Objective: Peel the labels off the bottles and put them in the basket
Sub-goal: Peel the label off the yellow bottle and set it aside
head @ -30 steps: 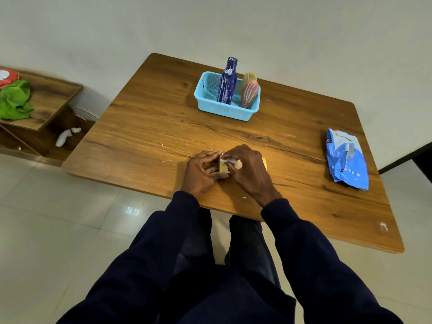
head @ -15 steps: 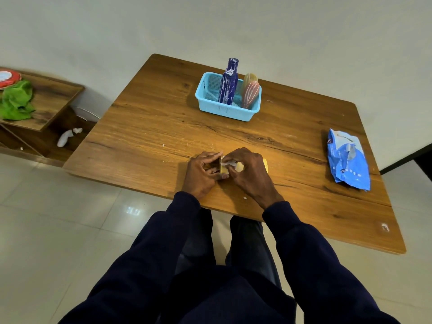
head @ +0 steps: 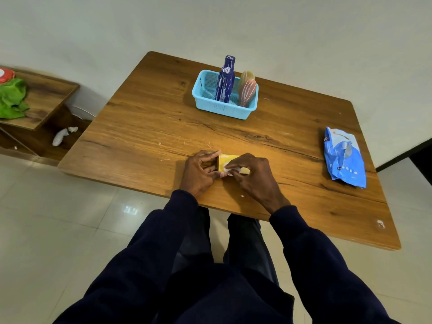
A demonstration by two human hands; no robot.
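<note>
Little has moved since the earlier frame. The right grip (head: 253, 177) has drawn slightly back along the yellow bottle (head: 230, 158), so more of the bottle's yellow side now shows between the two hands. The left grip (head: 198, 173), the basket and the packet sit where they were.

There are two hands, and both are on the one bottle that is outside the basket. It lies on its side on the surface (head: 152, 127), close to the near edge, straight in front of the person and well apart from the basket. The left grip is curled round the bottle's left end and steadies it. The right grip lies over the bottle's other end, with its thumb and forefinger pinched on a white scrap of label (head: 233, 169) that is partly lifted from the yellow side.

One light blue basket (head: 219, 109) stands toward the far side of the surface. In it, one dark blue bottle (head: 225, 83) stands upright, streaked with white. Beside it to the right leans a pink and tan shape (head: 247, 92), and I cannot tell whether that is one bottle or two.

One crumpled blue packet (head: 343, 157) lies near the right edge. A few tiny white flecks (head: 242, 196) dot the wood.

To the left, one low wooden shelf (head: 46, 97) carries one green cloth (head: 11, 99) and one red round thing (head: 5, 74), cut off by the frame. One white object (head: 62, 136) lies on the level below.
</note>
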